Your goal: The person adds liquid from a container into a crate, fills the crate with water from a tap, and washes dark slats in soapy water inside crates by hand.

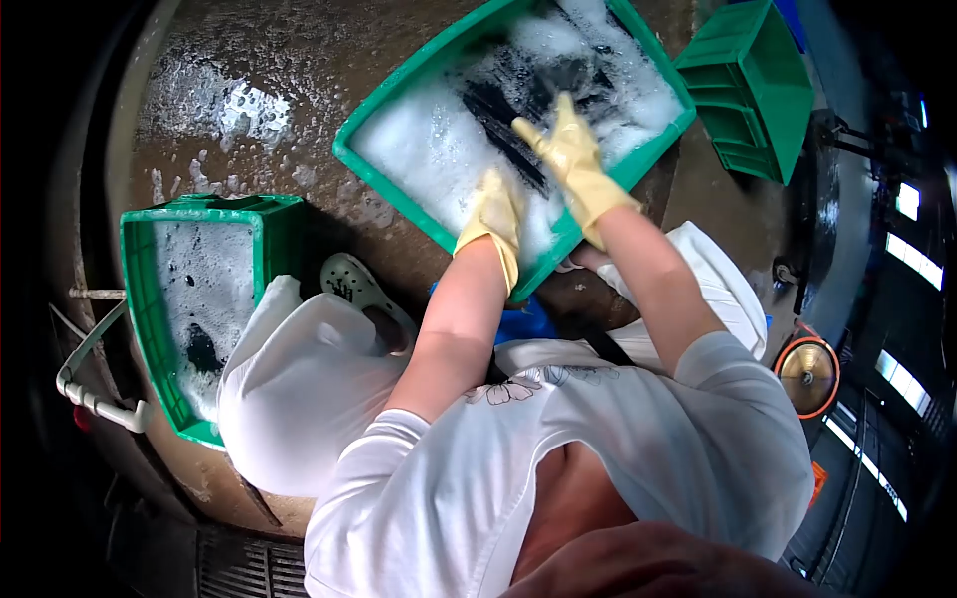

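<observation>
A large green plastic tub (394, 115) full of white suds (414, 149) stands in front of me, tilted in view. Yellow rubber gloves cover both hands. My left hand (493, 211) reaches over the near rim into the suds, its fingers blurred and partly sunk in foam. Farther right, my right hand (573, 164) is over the suds with thumb and a finger spread apart; the other fingers are hard to make out. Dark patches (503, 130) show through the foam beside it, and I cannot tell whether they are water or an object. Nothing is visibly held.
A smaller green crate (135, 299) of suds stands at left, near a bent white pipe (105, 407). Another green crate (748, 90) is tipped at upper right. Wet, foamy floor (219, 110) lies behind. A round orange-rimmed fan-like object (807, 377) is at right.
</observation>
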Demonstrator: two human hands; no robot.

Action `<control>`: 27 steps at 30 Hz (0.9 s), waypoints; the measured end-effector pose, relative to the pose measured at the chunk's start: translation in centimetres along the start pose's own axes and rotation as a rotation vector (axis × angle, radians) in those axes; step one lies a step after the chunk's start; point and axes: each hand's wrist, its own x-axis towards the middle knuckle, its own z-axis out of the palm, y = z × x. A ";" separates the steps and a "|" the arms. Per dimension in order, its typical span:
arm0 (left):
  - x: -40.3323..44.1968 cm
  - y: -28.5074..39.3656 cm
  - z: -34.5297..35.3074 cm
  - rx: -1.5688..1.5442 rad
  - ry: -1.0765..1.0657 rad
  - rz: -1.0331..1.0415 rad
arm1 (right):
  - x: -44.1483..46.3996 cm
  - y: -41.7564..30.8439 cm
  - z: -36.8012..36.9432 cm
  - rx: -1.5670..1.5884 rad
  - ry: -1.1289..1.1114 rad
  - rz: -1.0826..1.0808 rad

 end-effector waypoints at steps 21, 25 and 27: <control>-1.4 0.7 0.4 -0.029 -0.022 -0.001 | -6.2 -1.8 4.8 -0.082 0.060 -0.134; -1.7 3.3 3.4 -0.042 -0.037 0.076 | 0.6 1.2 2.5 -0.177 0.060 -0.111; -2.0 5.7 5.6 -0.050 -0.057 0.150 | 4.1 1.5 3.0 -0.161 0.356 -0.385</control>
